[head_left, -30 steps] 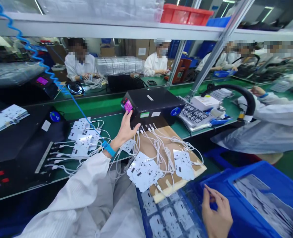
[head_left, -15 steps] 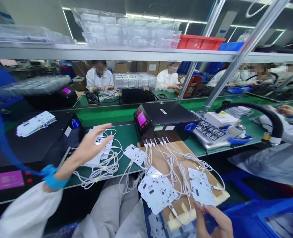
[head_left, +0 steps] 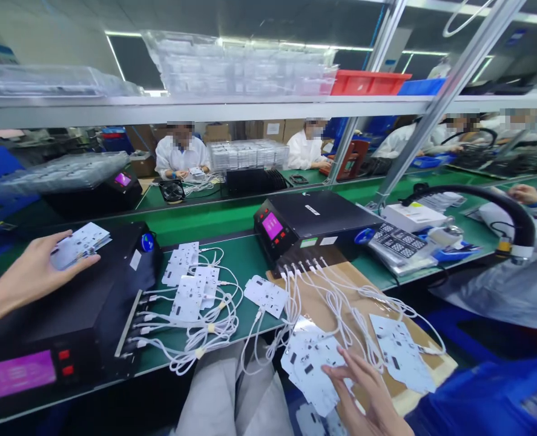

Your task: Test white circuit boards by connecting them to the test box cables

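My left hand [head_left: 45, 263] is at the far left, thumb and fingers closed around a small stack of white circuit boards [head_left: 86, 239] over a black box [head_left: 109, 284]. Low on the right, my right hand [head_left: 356, 390] reaches over a fanned pile of white circuit boards [head_left: 311, 357], fingers bent and slightly apart. Its fingertips overlap the pile's right side; whether they touch it I cannot tell. The hand hides part of the pile. Another circuit board [head_left: 399, 348], with a white cable plugged in, lies to its right on the cardboard [head_left: 359, 290].
White cables [head_left: 214, 327] and several boards [head_left: 189, 297] lie beside the left box. A second black box [head_left: 313, 218] with cables stands mid-bench. A black flexible arm [head_left: 508, 206] curves at right, above a blue bin [head_left: 499, 393]. Co-workers sit opposite and to the right.
My left hand has moved left and taken hold of the board stack on the box. My right hand has moved from near the right-hand board to the fanned pile. The view has shifted slightly.
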A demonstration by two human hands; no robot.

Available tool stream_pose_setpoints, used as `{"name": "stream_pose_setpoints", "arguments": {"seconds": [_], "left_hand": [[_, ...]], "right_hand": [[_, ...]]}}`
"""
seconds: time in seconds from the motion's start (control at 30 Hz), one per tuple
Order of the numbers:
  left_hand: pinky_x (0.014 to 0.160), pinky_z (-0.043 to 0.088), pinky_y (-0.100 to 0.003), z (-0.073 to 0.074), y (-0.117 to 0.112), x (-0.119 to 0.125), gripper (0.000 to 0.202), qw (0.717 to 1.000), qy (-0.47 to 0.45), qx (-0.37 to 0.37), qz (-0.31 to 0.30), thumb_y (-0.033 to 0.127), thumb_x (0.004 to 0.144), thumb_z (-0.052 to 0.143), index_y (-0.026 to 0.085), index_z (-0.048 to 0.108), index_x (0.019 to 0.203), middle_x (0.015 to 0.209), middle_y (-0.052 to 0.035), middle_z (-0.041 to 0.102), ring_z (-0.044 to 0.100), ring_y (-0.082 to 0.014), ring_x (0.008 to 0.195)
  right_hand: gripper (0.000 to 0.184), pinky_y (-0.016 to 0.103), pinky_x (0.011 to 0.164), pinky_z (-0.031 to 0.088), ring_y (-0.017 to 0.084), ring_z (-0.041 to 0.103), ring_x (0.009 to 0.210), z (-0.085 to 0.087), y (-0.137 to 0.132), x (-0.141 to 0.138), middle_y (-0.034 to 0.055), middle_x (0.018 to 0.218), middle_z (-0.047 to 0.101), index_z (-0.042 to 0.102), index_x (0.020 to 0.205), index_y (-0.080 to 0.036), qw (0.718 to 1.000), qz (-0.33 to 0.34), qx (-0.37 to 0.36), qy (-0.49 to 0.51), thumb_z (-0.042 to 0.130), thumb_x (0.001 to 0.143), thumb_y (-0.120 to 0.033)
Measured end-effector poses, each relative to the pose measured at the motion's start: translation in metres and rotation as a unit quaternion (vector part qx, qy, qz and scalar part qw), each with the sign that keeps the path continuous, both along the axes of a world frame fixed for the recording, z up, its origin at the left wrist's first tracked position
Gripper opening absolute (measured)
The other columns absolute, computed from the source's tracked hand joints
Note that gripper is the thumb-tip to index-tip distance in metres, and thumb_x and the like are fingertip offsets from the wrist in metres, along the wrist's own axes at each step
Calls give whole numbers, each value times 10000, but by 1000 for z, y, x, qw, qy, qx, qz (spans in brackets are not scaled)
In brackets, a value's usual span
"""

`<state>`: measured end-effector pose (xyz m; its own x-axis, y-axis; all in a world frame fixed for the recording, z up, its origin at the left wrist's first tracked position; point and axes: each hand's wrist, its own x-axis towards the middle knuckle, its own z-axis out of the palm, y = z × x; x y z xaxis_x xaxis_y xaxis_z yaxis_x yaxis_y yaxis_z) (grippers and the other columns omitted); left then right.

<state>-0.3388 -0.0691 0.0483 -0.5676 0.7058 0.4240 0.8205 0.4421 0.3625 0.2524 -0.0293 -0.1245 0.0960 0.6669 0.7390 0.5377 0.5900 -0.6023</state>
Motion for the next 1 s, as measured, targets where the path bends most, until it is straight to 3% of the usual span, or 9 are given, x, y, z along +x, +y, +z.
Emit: {"name": "stream_pose_setpoints", "arguments": {"seconds": [0.2, 0.37, 0.43, 0.57, 0.63, 0.77, 0.83, 0.9, 1.0], "left_hand": [[1291, 302, -638, -11, 13, -7, 1150, 997, 65, -23, -19, 1049, 665, 439, 314, 336, 1543, 1640, -91, 436, 343, -454, 1533], [1286, 302, -618, -23, 14, -10, 1228, 993, 107, 40, -34, 1098, 609, 383, 229, 458, 1473, 1611, -171, 466, 355, -460, 1533], [1276, 320, -607, -28, 16, -10, 1195, 986, 127, 80, -68, 1094, 605, 408, 212, 530, 1402, 1586, -188, 484, 393, -450, 1515], [1276, 330, -562, -33, 19, -8, 923, 970, 158, 123, -140, 941, 736, 591, 216, 604, 1307, 1570, -158, 486, 395, -381, 1531], [1276, 327, -566, -31, 17, 1, 780, 965, 137, 131, -183, 841, 774, 679, 210, 654, 1232, 1501, -146, 551, 399, -369, 1532], [1283, 309, -600, -23, 4, 64, 590, 956, -19, 160, -244, 698, 820, 742, 234, 711, 1183, 1341, -112, 684, 487, -346, 1473], [1290, 338, -544, -22, -8, 112, 552, 934, -184, 151, -266, 606, 843, 764, 280, 686, 1281, 1438, -80, 649, 538, -308, 1442], [1227, 454, -492, -28, -20, 156, 562, 868, -402, 100, -274, 588, 815, 798, 298, 686, 1282, 1458, -89, 642, 593, -312, 1391], [1207, 481, -449, -45, -29, 200, 624, 775, -585, 25, -237, 518, 726, 898, 297, 694, 1273, 1464, -111, 638, 557, -329, 1431]], "right_hand": [[546, 389, 767, 670, 269, 789, 942, -1, -16, -30, -11, 868, 808, 656, 1413, -377, 993, 105, -3, -49, 712, 931, -126], [611, 425, 769, 667, 271, 771, 883, -12, -27, -59, -1, 831, 798, 610, 1468, -371, 981, 192, -26, -26, 739, 924, -124], [517, 432, 775, 664, 273, 770, 869, -14, -28, -78, 4, 781, 785, 620, 1463, -356, 971, 236, -30, -16, 682, 979, -183], [394, 420, 852, 641, 258, 761, 977, -5, -15, -132, 38, 817, 774, 694, 1357, -316, 956, 279, -88, 1, 423, 1090, -210], [300, 430, 899, 620, 267, 736, 1021, 6, 4, -169, 79, 1024, 780, 718, 1288, -294, 956, 280, -86, -20, 532, 1061, -233], [299, 491, 1001, 570, 325, 672, 1169, 28, 58, -252, 160, 1214, 711, 688, 1315, -230, 937, 287, -115, -162, 551, 1051, -262], [337, 521, 1105, 500, 345, 616, 1286, 36, 84, -287, 201, 1333, 671, 657, 1351, -177, 899, 309, -143, -275, 574, 1025, -196], [371, 502, 1126, 478, 346, 612, 1301, 40, 105, -310, 204, 1317, 690, 671, 1319, -149, 859, 339, -166, -347, 679, 949, -135], [400, 458, 1074, 511, 334, 676, 1210, 39, 119, -324, 163, 1225, 752, 717, 1244, -151, 846, 349, -182, -360, 764, 853, -82]]}}
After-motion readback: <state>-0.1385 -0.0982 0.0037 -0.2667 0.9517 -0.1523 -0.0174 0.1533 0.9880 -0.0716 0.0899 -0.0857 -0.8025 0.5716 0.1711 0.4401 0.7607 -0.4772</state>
